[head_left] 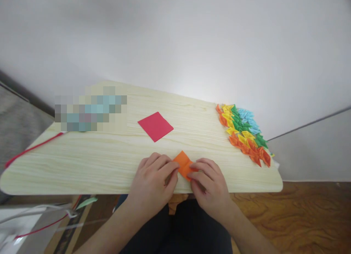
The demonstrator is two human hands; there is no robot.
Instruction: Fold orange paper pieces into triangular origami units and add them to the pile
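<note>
Near the table's front edge lies a small square of orange paper point(183, 161), turned so that one corner points away from me. My left hand point(155, 177) pinches its left corner between thumb and fingers. On the opposite side, my right hand point(210, 181) has its fingers closed on the right and lower part of the paper. A crease seems to run across the orange sheet; its lower corner is partly hidden by my fingers. Just beyond my left hand, a red paper square point(155, 127) lies flat, possibly a stack.
Rows of folded paper pieces point(244, 131) in orange, yellow, green and light blue cover the table's right end. A pixelated bluish item point(94, 111) sits at the left, with a red cord point(35, 148) nearby. The pale wooden table point(82, 166) meets a white wall point(175, 45).
</note>
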